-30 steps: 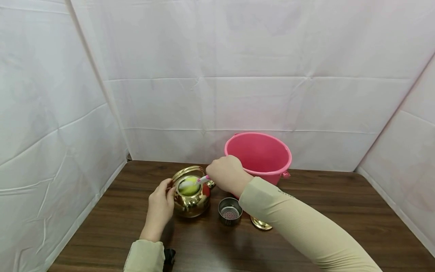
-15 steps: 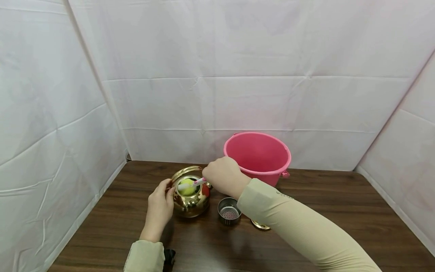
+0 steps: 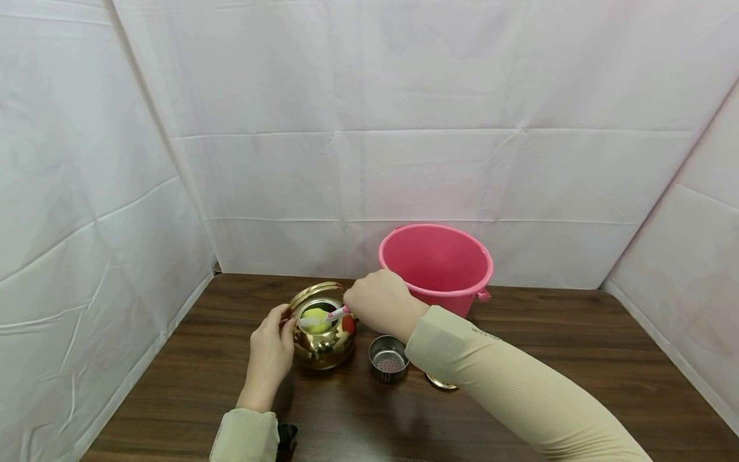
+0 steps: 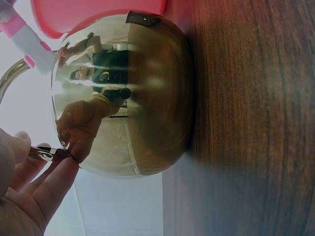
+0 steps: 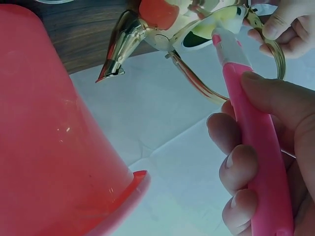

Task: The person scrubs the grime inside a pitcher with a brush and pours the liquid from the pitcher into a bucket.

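While the gold kettle (image 3: 323, 354) stands upright on the wooden desk (image 3: 577, 346), my left hand (image 3: 272, 353) pinches the lower end of its raised handle (image 3: 316, 290) between thumb and fingers, close against the kettle's side. My right hand (image 3: 381, 298) is closed around the pink brush (image 5: 258, 147), fingers curled about the grip and thumb lying along it. The brush slants down to the left, and its yellow-green sponge head (image 3: 316, 322) sits in the kettle's round mouth. I can't tell how deep it reaches. The spout (image 5: 119, 46) is on the side away from my left hand.

Just to the right of the kettle is a small metal strainer (image 3: 389, 360) with a perforated bottom. Beyond it lies a gold lid (image 3: 441, 384), partly hidden by my right sleeve (image 3: 519, 391). The pink bucket (image 3: 462, 303) stands behind these, near the white cloth (image 3: 375, 173) that hangs at the back.
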`<control>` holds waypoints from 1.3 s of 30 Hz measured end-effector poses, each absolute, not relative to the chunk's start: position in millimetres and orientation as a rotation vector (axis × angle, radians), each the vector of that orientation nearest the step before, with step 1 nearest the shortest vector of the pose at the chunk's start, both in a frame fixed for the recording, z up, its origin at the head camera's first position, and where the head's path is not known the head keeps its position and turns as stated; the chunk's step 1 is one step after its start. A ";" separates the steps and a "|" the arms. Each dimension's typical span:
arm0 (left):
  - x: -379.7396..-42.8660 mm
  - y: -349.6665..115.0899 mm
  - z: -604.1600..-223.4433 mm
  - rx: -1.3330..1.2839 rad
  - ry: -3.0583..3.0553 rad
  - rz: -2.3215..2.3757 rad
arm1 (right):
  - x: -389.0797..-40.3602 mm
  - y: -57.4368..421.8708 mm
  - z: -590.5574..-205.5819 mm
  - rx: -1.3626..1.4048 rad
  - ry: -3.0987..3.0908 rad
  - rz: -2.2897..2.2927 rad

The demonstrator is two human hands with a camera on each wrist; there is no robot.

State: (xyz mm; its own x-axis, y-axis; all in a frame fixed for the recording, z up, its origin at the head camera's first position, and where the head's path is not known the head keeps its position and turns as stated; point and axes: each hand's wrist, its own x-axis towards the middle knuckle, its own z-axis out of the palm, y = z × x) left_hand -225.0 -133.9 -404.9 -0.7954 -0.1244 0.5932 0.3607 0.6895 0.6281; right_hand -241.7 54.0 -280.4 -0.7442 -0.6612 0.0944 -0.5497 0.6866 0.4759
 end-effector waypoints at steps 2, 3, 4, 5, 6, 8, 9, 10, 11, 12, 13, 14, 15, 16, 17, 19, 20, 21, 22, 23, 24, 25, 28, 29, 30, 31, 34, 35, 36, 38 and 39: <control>-224.8 -134.3 -404.8 -0.178 -2.284 -1.025 | -241.0 54.2 -281.0 0.974 -2.628 -0.622; -224.7 -134.6 -404.8 -0.178 -2.284 -1.025 | -240.7 54.4 -281.3 0.975 -2.622 -0.625; -224.7 -134.9 -404.8 -0.180 -2.285 -1.024 | -240.4 54.6 -281.7 0.977 -2.618 -0.627; -224.8 -135.2 -404.8 -0.182 -2.284 -1.023 | -240.3 54.9 -282.1 0.978 -2.615 -0.627; -224.9 -135.4 -404.8 -0.184 -2.283 -1.022 | -240.3 55.1 -282.4 0.979 -2.613 -0.627; -225.3 -136.0 -404.8 -0.185 -2.282 -1.021 | -240.1 55.6 -282.9 0.979 -2.611 -0.625; -225.5 -136.4 -404.9 -0.183 -2.283 -1.021 | -240.1 55.8 -283.1 0.975 -2.614 -0.621; -225.7 -136.6 -404.8 -0.181 -2.284 -1.021 | -239.9 56.1 -283.1 0.973 -2.617 -0.616; -225.8 -136.8 -404.8 -0.178 -2.286 -1.021 | -239.7 56.3 -283.0 0.970 -2.621 -0.613; -225.9 -137.0 -404.8 -0.175 -2.288 -1.022 | -239.5 56.6 -282.8 0.966 -2.626 -0.609; -226.0 -137.1 -404.8 -0.173 -2.289 -1.022 | -239.3 56.8 -282.7 0.961 -2.632 -0.605; -226.1 -137.2 -404.8 -0.171 -2.291 -1.022 | -239.2 57.0 -282.5 0.956 -2.640 -0.600; -226.1 -137.3 -404.8 -0.170 -2.292 -1.021 | -239.1 57.2 -282.4 0.952 -2.647 -0.596; -226.2 -137.3 -404.7 -0.170 -2.292 -1.021 | -239.0 57.4 -282.3 0.949 -2.655 -0.593; -226.2 -137.2 -404.7 -0.171 -2.292 -1.021 | -238.9 57.7 -282.1 0.946 -2.662 -0.592; -226.1 -136.9 -404.5 -0.173 -2.292 -1.020 | -238.9 58.3 -282.1 0.941 -2.671 -0.588; -225.9 -136.7 -404.4 -0.173 -2.292 -1.021 | -238.8 58.8 -282.1 0.938 -2.676 -0.585; -225.8 -136.5 -404.3 -0.170 -2.293 -1.020 | -238.7 59.4 -282.0 0.936 -2.678 -0.583; -225.7 -136.4 -404.2 -0.169 -2.293 -1.021 | -238.7 60.1 -282.1 0.933 -2.681 -0.579; -225.6 -136.1 -404.2 -0.167 -2.293 -1.021 | -238.7 61.0 -282.2 0.929 -2.684 -0.573; -225.5 -136.0 -404.1 -0.166 -2.294 -1.022 | -238.6 61.8 -282.1 0.923 -2.690 -0.563; -225.5 -135.7 -404.2 -0.165 -2.295 -1.024 | -238.8 62.7 -282.0 0.917 -2.699 -0.551; -225.9 -135.3 -404.5 -0.162 -2.296 -1.030 | -239.6 65.1 -282.1 0.904 -2.726 -0.514; -226.1 -135.2 -404.5 -0.162 -2.296 -1.031 | -239.8 65.8 -281.8 0.901 -2.733 -0.508; -226.4 -135.2 -404.7 -0.161 -2.295 -1.033 | -239.9 66.2 -281.4 0.899 -2.739 -0.503; -226.6 -135.1 -404.8 -0.160 -2.294 -1.033 | -240.3 66.5 -281.1 0.898 -2.741 -0.500; -227.5 -135.0 -405.3 -0.157 -2.284 -1.028 | -240.7 67.1 -279.1 0.899 -2.742 -0.510; -227.6 -134.8 -405.5 -0.158 -2.281 -1.026 | -240.9 67.1 -278.3 0.899 -2.745 -0.510; -227.7 -134.7 -405.7 -0.157 -2.279 -1.025 | -241.1 67.1 -277.6 0.896 -2.752 -0.508; -227.3 -134.2 -405.8 -0.160 -2.274 -1.024 | -241.4 67.0 -276.3 0.889 -2.772 -0.505; -227.1 -133.9 -406.0 -0.160 -2.273 -1.026 | -241.6 66.8 -275.6 0.884 -2.783 -0.502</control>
State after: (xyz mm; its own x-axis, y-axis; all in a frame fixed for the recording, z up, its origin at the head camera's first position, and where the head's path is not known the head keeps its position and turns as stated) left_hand -227.1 -133.9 -406.0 -0.7930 -0.1412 0.5927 0.3511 0.6891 0.6339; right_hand -241.6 66.8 -275.6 -0.8076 -0.5860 0.0667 -0.5258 0.7666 0.3686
